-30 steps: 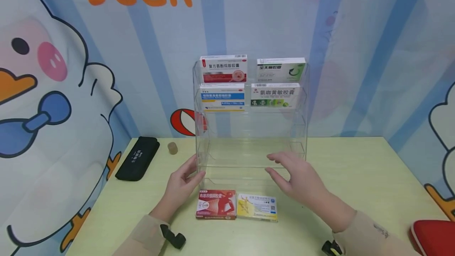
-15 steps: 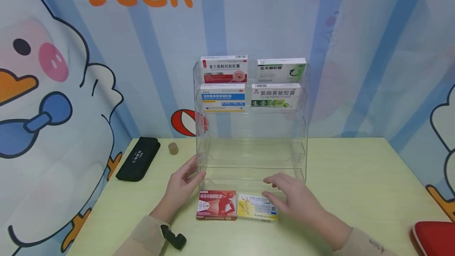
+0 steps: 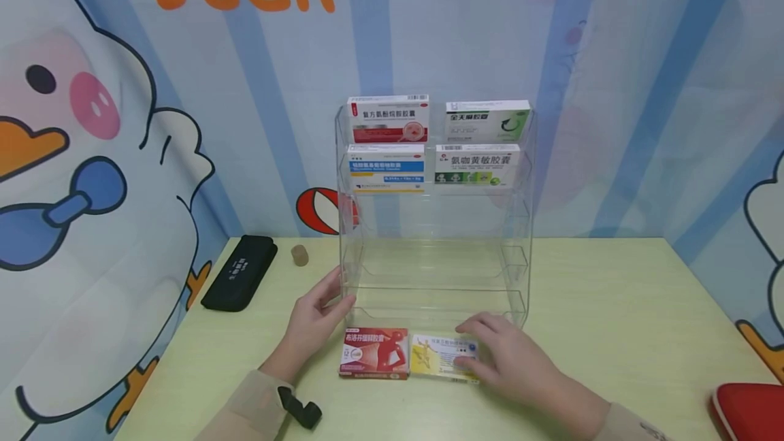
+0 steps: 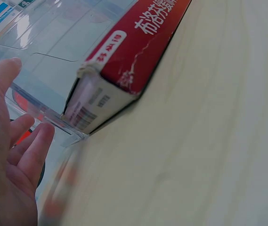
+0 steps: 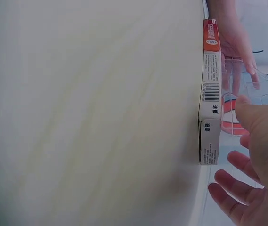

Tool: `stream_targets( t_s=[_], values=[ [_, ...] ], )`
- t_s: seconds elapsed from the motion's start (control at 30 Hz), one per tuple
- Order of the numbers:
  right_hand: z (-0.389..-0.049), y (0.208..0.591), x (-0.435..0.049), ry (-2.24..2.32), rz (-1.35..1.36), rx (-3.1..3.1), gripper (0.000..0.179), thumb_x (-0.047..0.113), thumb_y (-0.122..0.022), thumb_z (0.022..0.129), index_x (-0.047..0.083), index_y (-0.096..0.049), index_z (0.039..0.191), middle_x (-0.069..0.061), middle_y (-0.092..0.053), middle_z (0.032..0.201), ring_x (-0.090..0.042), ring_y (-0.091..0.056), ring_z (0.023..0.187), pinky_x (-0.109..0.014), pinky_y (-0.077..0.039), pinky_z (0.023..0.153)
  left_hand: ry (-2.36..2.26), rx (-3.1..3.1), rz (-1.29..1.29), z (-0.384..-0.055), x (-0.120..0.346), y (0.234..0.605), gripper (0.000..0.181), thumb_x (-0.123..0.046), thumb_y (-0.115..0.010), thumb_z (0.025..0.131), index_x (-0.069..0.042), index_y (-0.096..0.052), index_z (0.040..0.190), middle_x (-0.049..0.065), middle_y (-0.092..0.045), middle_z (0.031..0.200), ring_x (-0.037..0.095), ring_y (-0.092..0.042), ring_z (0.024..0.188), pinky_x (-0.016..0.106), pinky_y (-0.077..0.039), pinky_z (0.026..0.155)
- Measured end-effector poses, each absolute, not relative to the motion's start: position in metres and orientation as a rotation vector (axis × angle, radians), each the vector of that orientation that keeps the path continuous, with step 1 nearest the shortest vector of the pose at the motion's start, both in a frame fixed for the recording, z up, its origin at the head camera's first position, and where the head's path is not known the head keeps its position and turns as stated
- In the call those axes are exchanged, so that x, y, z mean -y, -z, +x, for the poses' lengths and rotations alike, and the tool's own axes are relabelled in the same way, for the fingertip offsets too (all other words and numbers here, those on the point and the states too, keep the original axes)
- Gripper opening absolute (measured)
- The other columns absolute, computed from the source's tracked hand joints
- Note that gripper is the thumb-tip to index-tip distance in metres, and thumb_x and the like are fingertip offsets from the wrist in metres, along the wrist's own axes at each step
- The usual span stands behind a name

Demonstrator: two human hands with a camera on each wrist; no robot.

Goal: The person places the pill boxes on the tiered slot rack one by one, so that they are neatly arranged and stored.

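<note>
A clear acrylic display rack [image 3: 431, 298] stands on the table, with medicine boxes on its upper tiers. My left hand [image 3: 318, 313] rests at the rack's lower left side, fingers loosely extended and thumb toward the front, as the left wrist view also shows. Flat in front of the rack lie a red medicine box [image 3: 373, 354] and, at its right, a yellow and white medicine box [image 3: 431, 357]. Over the right end of that yellow and white box is my right hand [image 3: 511, 359], thumb and fingers spread apart; whether they touch it I cannot tell.
The upper tiers hold a red and white box [image 3: 389, 120], a green and white box [image 3: 486, 121], a blue and white box [image 3: 386, 169] and another green one [image 3: 476, 165]. A black pouch [image 3: 239, 274], a small cork [image 3: 299, 255] and a red case [image 3: 750, 410] lie around.
My right hand has come down and forward from in front of the rack to the yellow and white medicine box. The left hand stays at the rack's side.
</note>
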State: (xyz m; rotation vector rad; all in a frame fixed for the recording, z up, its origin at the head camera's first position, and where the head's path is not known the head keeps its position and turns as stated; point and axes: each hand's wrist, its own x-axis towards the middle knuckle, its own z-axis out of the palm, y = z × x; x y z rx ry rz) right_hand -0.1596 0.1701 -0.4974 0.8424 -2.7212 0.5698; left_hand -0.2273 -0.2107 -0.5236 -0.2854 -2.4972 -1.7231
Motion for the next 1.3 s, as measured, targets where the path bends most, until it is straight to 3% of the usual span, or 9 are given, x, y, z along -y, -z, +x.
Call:
stream_targets(
  t_s=[0.33,0.57,1.07,1.3],
  values=[
    [-0.152,0.497,-0.172,-0.567,0.808,2.884,0.057,0.049,-0.083,0.096,0.015,-0.071,0.14,-0.005,-0.075,0.137,-0.028,-0.073,0.126,-0.052,-0.063,0.109,1.717,2.503,-0.282,-0.227,0.21,0.523,0.066,-0.032,-0.078,0.105,-0.039,-0.05,0.165,0.004,-0.064,0.161,0.031,-0.063,0.149,0.035,-0.06,0.112],
    [-0.149,0.497,-0.173,-0.558,0.814,2.879,0.056,0.054,-0.08,0.097,0.017,-0.073,0.138,-0.003,-0.077,0.133,-0.027,-0.073,0.124,-0.052,-0.063,0.108,1.71,2.506,-0.28,-0.227,0.211,0.523,0.066,-0.032,-0.078,0.105,-0.039,-0.05,0.165,0.004,-0.064,0.161,0.031,-0.063,0.149,0.036,-0.06,0.112],
    [-0.145,0.496,-0.175,-0.588,0.837,2.751,0.052,0.046,-0.089,0.089,0.02,-0.075,0.132,0.006,-0.075,0.127,-0.016,-0.076,0.111,-0.042,-0.068,0.097,1.707,2.506,-0.288,-0.227,0.21,0.524,0.066,-0.036,-0.078,0.105,-0.041,-0.049,0.165,0.003,-0.062,0.163,0.031,-0.062,0.15,0.037,-0.06,0.113],
    [-0.147,0.496,-0.175,-0.68,0.919,2.56,0.033,0.026,-0.093,0.089,0.019,-0.078,0.118,0.007,-0.075,0.117,-0.01,-0.077,0.098,-0.029,-0.069,0.085,1.7,2.512,-0.28,-0.226,0.209,0.522,0.066,-0.035,-0.077,0.105,-0.039,-0.049,0.165,0.004,-0.063,0.162,0.031,-0.062,0.15,0.037,-0.06,0.113]
  ],
)
